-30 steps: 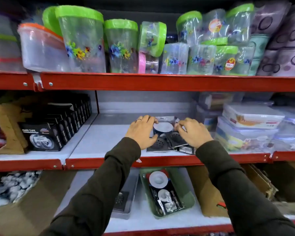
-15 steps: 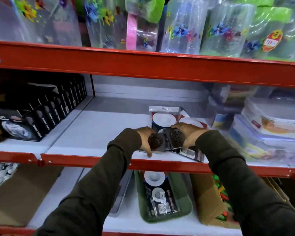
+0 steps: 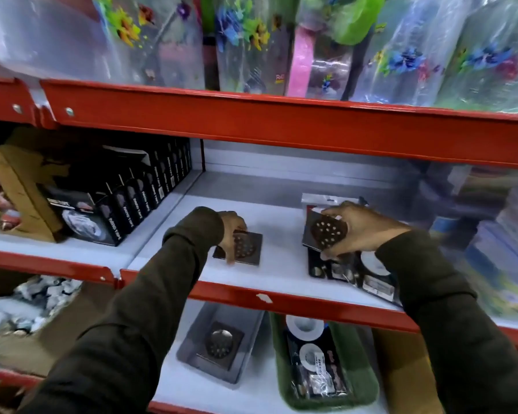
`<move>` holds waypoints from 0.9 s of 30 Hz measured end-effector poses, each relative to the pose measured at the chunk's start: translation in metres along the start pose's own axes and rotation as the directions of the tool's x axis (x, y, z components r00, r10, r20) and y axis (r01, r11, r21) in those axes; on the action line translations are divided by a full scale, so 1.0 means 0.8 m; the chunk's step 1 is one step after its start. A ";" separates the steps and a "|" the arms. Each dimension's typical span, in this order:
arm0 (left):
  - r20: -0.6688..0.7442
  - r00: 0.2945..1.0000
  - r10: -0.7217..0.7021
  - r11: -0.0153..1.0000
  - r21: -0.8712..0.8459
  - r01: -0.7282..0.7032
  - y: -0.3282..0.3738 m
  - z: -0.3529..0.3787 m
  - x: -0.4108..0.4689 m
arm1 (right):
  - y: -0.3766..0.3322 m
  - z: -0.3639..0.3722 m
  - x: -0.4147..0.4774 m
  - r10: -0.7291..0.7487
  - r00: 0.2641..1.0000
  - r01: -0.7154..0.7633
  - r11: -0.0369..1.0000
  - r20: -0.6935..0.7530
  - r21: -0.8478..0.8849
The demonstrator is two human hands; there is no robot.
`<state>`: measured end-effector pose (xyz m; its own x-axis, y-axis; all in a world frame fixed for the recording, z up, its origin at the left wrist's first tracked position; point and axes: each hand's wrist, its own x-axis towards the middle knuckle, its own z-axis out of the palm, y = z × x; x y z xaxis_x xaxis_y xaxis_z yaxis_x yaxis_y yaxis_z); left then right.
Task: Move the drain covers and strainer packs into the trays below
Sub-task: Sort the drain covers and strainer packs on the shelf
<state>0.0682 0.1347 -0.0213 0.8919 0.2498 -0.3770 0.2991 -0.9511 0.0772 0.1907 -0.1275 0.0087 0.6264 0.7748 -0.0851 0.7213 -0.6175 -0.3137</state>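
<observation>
My left hand (image 3: pixel 232 234) grips a square metal drain cover (image 3: pixel 245 249) that lies on the white middle shelf (image 3: pixel 281 264). Further right, my right hand (image 3: pixel 356 231) holds a second drain cover (image 3: pixel 326 234) tilted up off the shelf. Under that hand lie black strainer packs (image 3: pixel 368 276) with white rings, near the shelf's front edge. On the shelf below, a grey tray (image 3: pixel 192 342) holds one drain cover (image 3: pixel 220 343), and a green tray (image 3: pixel 281 369) beside it holds a strainer pack (image 3: pixel 314 363).
A row of black boxes (image 3: pixel 126 210) fills the left of the middle shelf. Stacked clear containers (image 3: pixel 497 234) crowd its right end. A red shelf beam (image 3: pixel 281 124) runs overhead, with flowered plastic jars (image 3: pixel 245 40) above it. A cardboard box (image 3: pixel 401 369) stands right of the green tray.
My hands have spread apart, each carrying a drain cover away from the pile: the left one went left along the shelf, the right one lifted up. The view has moved closer.
</observation>
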 end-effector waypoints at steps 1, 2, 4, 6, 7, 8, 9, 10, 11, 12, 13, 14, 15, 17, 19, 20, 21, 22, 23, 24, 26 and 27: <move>0.012 1.000 -0.005 1.000 0.006 0.005 -0.009 0.002 0.002 | -0.011 0.002 0.004 -0.012 1.000 0.011 1.000 -0.018 -0.003; 0.021 1.000 0.000 1.000 0.011 0.000 -0.020 0.005 0.004 | -0.023 0.006 0.011 -0.018 0.999 0.018 1.000 -0.033 -0.002; 0.036 0.999 0.017 1.000 0.001 -0.017 -0.038 0.010 0.010 | -0.043 0.013 0.022 -0.025 0.999 0.025 1.000 -0.032 0.013; 0.032 0.999 0.037 0.998 -0.042 -0.036 -0.050 0.016 0.012 | -0.056 0.022 0.034 -0.025 0.999 0.025 1.000 -0.034 0.012; 0.029 0.998 0.048 0.996 -0.080 -0.046 -0.060 0.018 0.011 | -0.065 0.028 0.042 -0.017 0.999 0.017 1.000 -0.038 0.009; 0.023 0.998 0.063 0.989 -0.137 -0.060 -0.066 0.018 0.008 | -0.070 0.033 0.048 -0.005 0.999 0.005 1.000 -0.037 0.008; 0.005 0.997 0.083 0.974 -0.214 -0.080 -0.075 0.017 0.002 | -0.075 0.038 0.054 -0.001 0.999 0.001 1.000 -0.040 0.009; -0.032 0.994 0.108 0.946 -0.304 -0.112 -0.085 0.015 -0.007 | -0.081 0.043 0.060 0.005 0.999 -0.004 1.000 -0.042 0.012; -0.091 0.988 0.124 0.909 -0.389 -0.150 -0.096 0.014 -0.015 | -0.087 0.048 0.064 0.001 0.999 0.000 1.000 -0.045 0.012; -0.176 0.975 0.132 0.870 -0.450 -0.199 -0.110 0.014 -0.023 | -0.096 0.055 0.069 -0.002 0.999 0.002 1.000 -0.040 0.016; -0.277 0.953 0.121 0.842 -0.481 -0.246 -0.122 0.015 -0.029 | -0.107 0.062 0.073 -0.002 1.000 0.003 1.000 -0.025 0.021; -0.378 0.921 0.090 0.827 -0.487 -0.281 -0.134 0.018 -0.033 | -0.119 0.070 0.077 -0.002 1.000 0.002 1.000 -0.008 0.027; -0.470 0.882 0.045 0.830 -0.474 -0.295 -0.143 0.023 -0.033 | -0.130 0.078 0.083 -0.008 1.000 0.008 1.000 0.008 0.030; -0.608 0.793 -0.018 0.884 -0.380 -0.271 -0.153 0.032 -0.029 | -0.151 0.099 0.096 -0.021 0.999 0.020 0.999 0.043 0.026; -0.682 0.730 -0.038 0.930 -0.291 -0.223 -0.155 0.038 -0.024 | -0.167 0.120 0.108 -0.030 0.996 0.029 0.999 0.080 0.016; -0.701 0.712 -0.044 0.942 -0.266 -0.205 -0.154 0.040 -0.023 | -0.172 0.128 0.112 -0.025 0.995 0.023 0.999 0.092 0.022; -0.713 0.700 -0.047 0.950 -0.248 -0.190 -0.154 0.041 -0.021 | -0.175 0.133 0.115 -0.020 0.996 0.017 0.999 0.092 0.030; -0.719 0.693 -0.047 0.956 -0.234 -0.178 -0.155 0.042 -0.020 | -0.178 0.138 0.117 -0.014 0.996 0.010 0.999 0.089 0.041; -0.720 0.692 -0.049 0.960 -0.227 -0.167 -0.155 0.043 -0.019 | -0.180 0.140 0.117 -0.006 0.996 0.002 0.999 0.087 0.048; -0.719 0.694 -0.050 0.962 -0.221 -0.160 -0.156 0.045 -0.018 | -0.181 0.141 0.117 0.001 0.996 -0.006 0.999 0.086 0.051; -0.720 0.692 -0.049 0.964 -0.216 -0.157 -0.155 0.047 -0.018 | -0.181 0.142 0.116 0.012 0.996 -0.017 0.998 0.088 0.057; -0.719 0.693 -0.050 0.964 -0.217 -0.156 -0.155 0.047 -0.018 | -0.181 0.142 0.115 0.014 0.996 -0.020 0.998 0.089 0.062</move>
<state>0.0054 0.2423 -0.0602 0.8471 0.3514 0.3986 0.2231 -0.9160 0.3335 0.1104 0.0484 -0.0609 0.6076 0.7751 -0.1732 0.6892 -0.6230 -0.3701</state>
